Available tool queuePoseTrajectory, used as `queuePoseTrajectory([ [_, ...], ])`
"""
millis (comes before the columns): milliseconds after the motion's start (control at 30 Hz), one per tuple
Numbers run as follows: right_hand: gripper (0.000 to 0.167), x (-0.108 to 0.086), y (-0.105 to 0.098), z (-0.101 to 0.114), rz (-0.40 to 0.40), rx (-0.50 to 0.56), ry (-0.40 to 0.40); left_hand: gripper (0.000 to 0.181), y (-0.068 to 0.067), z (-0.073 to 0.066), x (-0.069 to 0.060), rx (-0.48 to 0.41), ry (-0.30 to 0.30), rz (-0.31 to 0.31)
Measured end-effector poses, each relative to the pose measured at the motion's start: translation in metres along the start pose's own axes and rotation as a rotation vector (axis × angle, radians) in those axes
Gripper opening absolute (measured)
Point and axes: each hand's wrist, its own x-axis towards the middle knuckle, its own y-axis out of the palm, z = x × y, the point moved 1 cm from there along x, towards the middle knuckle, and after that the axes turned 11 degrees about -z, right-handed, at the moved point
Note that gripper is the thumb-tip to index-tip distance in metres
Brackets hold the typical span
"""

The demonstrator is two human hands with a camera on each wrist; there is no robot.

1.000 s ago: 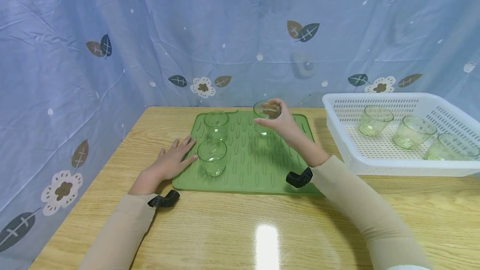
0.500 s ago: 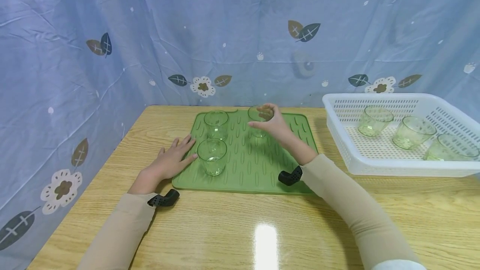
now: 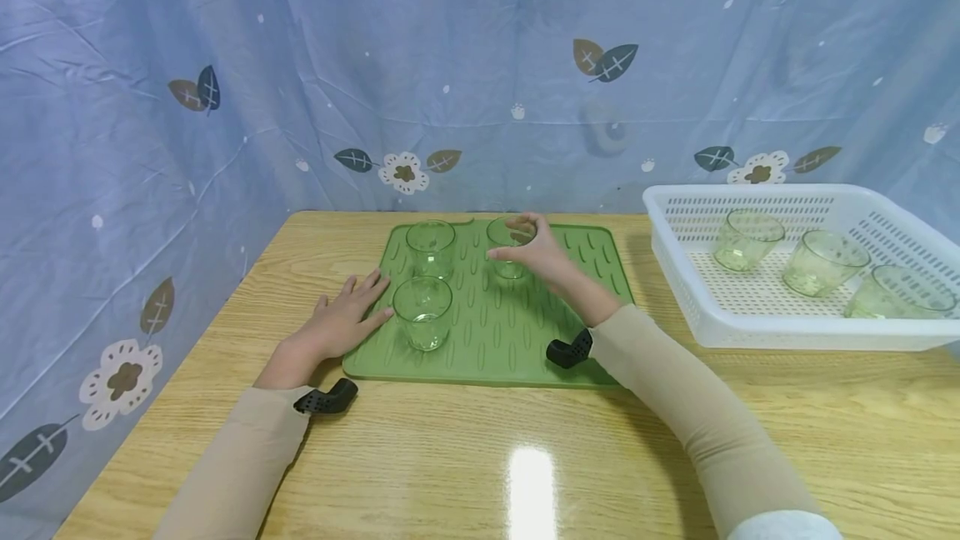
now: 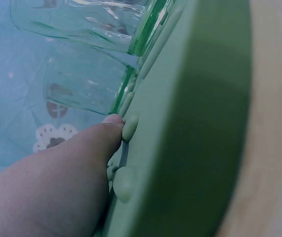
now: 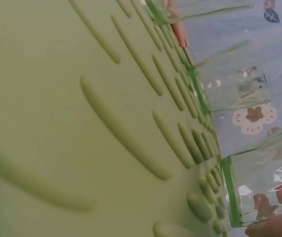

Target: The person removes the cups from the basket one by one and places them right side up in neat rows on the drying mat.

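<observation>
Right hand (image 3: 542, 257) grips glass (image 5: 254, 173); left hand (image 3: 337, 327) spread at mat (image 3: 495, 348) edge.
Likely stiff, slippery, breakable: hold by sidewalls.

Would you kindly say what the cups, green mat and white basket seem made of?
Cups: glossy, likely glass, transparent with bright highlights. Green mat: matte, probably silicone or rubber, with raised ridges. White basket: smooth, likely plastic, with regular slots.

Beige sleeves (image 3: 234, 465), bent black perforated wrist pieces (image 3: 324, 401), white cloth (image 3: 783, 526)
</observation>
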Motion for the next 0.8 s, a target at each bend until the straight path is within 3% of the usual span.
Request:
queuePoseTrajectory([
  [800, 0.094, -0.0018, 0.0015, 0.0011, 0.058, -0.048, 0.077, 0.073, -0.0037, -0.0066, -0.0016, -0.010, -0.006, -0.001],
])
